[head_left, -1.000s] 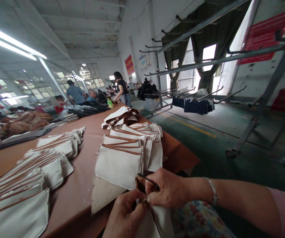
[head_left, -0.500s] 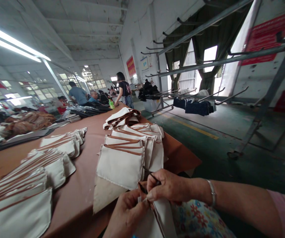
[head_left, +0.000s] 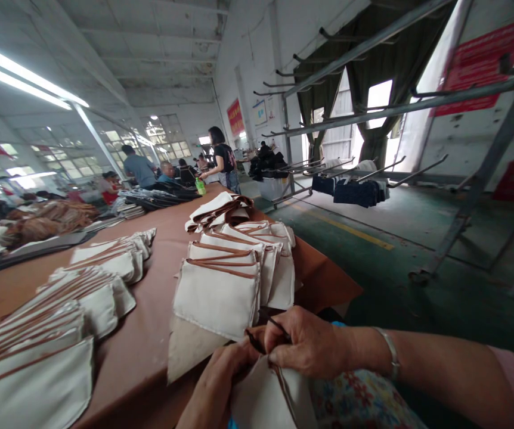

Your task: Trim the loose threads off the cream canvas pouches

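Observation:
Low in the view, my left hand is closed on the edge of a cream fabric pouch with brown trim, which hangs over my lap. My right hand is closed beside it, its thumb and finger pressing at the pouch's top corner. Looped at the right fingers are small dark scissors; their blades are mostly hidden. Just beyond my hands, a stack of similar cream pouches overlaps on the brown-covered table.
More cream pouches lie in rows at the left. A folded bundle tops the far end of the middle stack. A metal rack with prongs stands on the right, holding dark cloth pieces. Farther back, a person stands near a green bottle.
My left hand has turned and its fingers have shifted behind the pouch, whose front now shows more. The right hand stays close to the corner. The standing person's arm has risen toward the bottle.

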`<state>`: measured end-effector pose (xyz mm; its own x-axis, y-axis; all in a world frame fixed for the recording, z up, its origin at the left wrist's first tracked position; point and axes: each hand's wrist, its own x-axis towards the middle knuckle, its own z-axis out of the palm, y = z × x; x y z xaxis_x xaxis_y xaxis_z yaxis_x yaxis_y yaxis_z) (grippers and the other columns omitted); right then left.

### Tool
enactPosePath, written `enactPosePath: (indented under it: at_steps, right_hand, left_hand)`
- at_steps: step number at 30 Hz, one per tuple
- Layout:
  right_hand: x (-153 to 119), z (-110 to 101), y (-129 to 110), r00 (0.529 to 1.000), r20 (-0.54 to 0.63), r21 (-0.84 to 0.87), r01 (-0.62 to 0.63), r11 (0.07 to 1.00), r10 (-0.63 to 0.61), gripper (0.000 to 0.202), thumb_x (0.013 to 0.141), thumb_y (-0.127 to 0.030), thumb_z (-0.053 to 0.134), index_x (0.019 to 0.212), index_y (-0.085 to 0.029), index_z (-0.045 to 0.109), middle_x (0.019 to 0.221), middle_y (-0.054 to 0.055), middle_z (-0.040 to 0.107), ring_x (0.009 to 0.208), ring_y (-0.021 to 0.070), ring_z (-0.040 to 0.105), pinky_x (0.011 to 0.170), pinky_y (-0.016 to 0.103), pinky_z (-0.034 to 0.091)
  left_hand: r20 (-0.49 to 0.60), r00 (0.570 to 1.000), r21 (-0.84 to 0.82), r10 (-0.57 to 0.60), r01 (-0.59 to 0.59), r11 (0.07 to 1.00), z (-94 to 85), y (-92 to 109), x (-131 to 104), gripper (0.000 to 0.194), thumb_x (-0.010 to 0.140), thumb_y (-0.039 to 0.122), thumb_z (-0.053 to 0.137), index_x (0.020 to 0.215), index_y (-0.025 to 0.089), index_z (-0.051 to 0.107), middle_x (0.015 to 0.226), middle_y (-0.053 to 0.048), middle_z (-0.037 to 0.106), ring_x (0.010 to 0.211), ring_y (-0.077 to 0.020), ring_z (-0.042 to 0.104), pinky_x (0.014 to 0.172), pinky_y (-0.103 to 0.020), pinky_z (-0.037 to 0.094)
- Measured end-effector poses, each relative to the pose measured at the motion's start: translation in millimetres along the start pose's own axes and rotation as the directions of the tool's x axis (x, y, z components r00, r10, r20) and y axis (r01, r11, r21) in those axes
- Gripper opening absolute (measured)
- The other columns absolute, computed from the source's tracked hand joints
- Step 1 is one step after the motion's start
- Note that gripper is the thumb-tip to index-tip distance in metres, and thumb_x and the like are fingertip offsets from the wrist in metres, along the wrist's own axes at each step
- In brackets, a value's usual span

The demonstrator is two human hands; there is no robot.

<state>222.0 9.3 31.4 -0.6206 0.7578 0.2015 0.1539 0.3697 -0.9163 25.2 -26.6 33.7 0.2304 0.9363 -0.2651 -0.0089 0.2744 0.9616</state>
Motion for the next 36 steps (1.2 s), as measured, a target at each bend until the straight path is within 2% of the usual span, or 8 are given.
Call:
enactPosePath:
  at_steps: [7, 12, 17, 20, 24, 28, 33, 36]
  right_hand:
    - [-7.2, 2.0, 0.4, 0.970, -0.040, -0.252, 0.221, 0.942, -0.238, 0.005, 0.077, -0.011, 0.058, 0.076, -0.016, 0.059, 0.071, 0.000, 0.058, 0.064, 0.0114, 0.054, 0.060, 0.020, 0.040]
    - [-11.6, 1.1, 17.0, 0.838, 0.126, -0.543, 0.506, 0.670, -0.531, 0.015, 0.091, -0.018, 0.045, 0.084, -0.017, 0.058, 0.081, 0.005, 0.060, 0.073, 0.0159, 0.057, 0.064, 0.025, 0.043]
    - [-21.0, -2.7, 20.5, 0.768, 0.272, -0.756, 0.544, 0.365, -0.580, 0.016, 0.096, -0.024, 0.045, 0.096, -0.017, 0.059, 0.081, 0.004, 0.060, 0.065, 0.0153, 0.052, 0.051, 0.027, 0.032]
    - [-24.8, -5.0, 14.6, 0.733, 0.292, -0.769, 0.562, 0.304, -0.615, 0.017, 0.096, -0.023, 0.044, 0.098, -0.015, 0.059, 0.078, 0.004, 0.058, 0.061, 0.0151, 0.048, 0.048, 0.029, 0.029]
    - [-25.1, -1.6, 17.4, 0.719, 0.245, -0.713, 0.588, 0.381, -0.650, 0.017, 0.098, -0.020, 0.039, 0.096, -0.016, 0.056, 0.076, 0.003, 0.056, 0.065, 0.0155, 0.049, 0.051, 0.027, 0.033]
    - [-25.8, 2.5, 22.9, 0.761, 0.072, -0.500, 0.586, 0.637, -0.644, 0.014, 0.097, -0.029, 0.044, 0.097, -0.017, 0.051, 0.083, 0.005, 0.058, 0.077, 0.0165, 0.055, 0.067, 0.027, 0.044]
    - [-24.3, -8.7, 3.0, 0.974, 0.001, -0.124, 0.227, 0.966, -0.228, 0.035, 0.099, -0.044, 0.040, 0.089, -0.014, 0.055, 0.077, 0.002, 0.054, 0.066, 0.0121, 0.048, 0.063, 0.024, 0.043]
    - [-17.1, -18.8, -6.8, 0.991, 0.132, -0.009, -0.009, 1.000, 0.010, 0.039, 0.097, -0.045, 0.045, 0.080, -0.013, 0.058, 0.068, -0.001, 0.050, 0.060, 0.0095, 0.043, 0.057, 0.020, 0.038]
  left_hand:
    - [0.093, 0.984, -0.046, -0.150, 0.155, 0.987, 9.5, 7.9, 1.7, 0.048, 0.072, 0.060, 0.072, 0.062, 0.013, 0.066, 0.054, 0.001, 0.053, 0.050, -0.0104, 0.038, 0.047, -0.022, 0.025]
    - [0.171, 0.973, -0.005, -0.154, 0.158, 0.987, 6.7, 3.3, 0.7, 0.057, 0.072, 0.066, 0.069, 0.067, 0.009, 0.071, 0.058, -0.004, 0.061, 0.051, -0.0115, 0.044, 0.050, -0.023, 0.030]
    - [0.169, 0.968, 0.200, -0.184, 0.150, 0.968, -2.8, -6.4, 4.6, 0.062, 0.070, 0.071, 0.067, 0.066, 0.009, 0.068, 0.054, -0.001, 0.052, 0.050, -0.0121, 0.041, 0.048, -0.025, 0.027]
    - [0.174, 0.977, 0.314, -0.127, 0.067, 0.947, -3.1, -6.2, 3.4, 0.061, 0.070, 0.073, 0.064, 0.061, 0.013, 0.059, 0.054, 0.003, 0.041, 0.051, -0.0099, 0.032, 0.048, -0.025, 0.021]
    - [0.144, 0.989, 0.427, -0.046, -0.020, 0.904, 3.9, -0.5, -5.1, 0.058, 0.075, 0.073, 0.059, 0.061, 0.019, 0.044, 0.059, 0.006, 0.029, 0.055, -0.0092, 0.023, 0.048, -0.026, 0.015]
    - [0.164, 0.986, 0.456, -0.020, -0.058, 0.888, 9.2, 4.1, -13.4, 0.052, 0.081, 0.068, 0.055, 0.067, 0.018, 0.047, 0.062, 0.006, 0.030, 0.057, -0.0103, 0.024, 0.049, -0.026, 0.016]
    - [0.174, 0.983, 0.548, 0.055, -0.144, 0.824, 11.8, 13.4, -17.6, 0.041, 0.087, 0.054, 0.054, 0.068, 0.017, 0.052, 0.066, 0.004, 0.037, 0.061, -0.0124, 0.032, 0.052, -0.024, 0.025]
    - [0.177, 0.969, 0.643, 0.173, -0.247, 0.725, 12.5, 14.7, -16.5, 0.031, 0.088, 0.038, 0.055, 0.066, 0.017, 0.056, 0.067, 0.001, 0.050, 0.064, -0.0148, 0.044, 0.058, -0.023, 0.034]
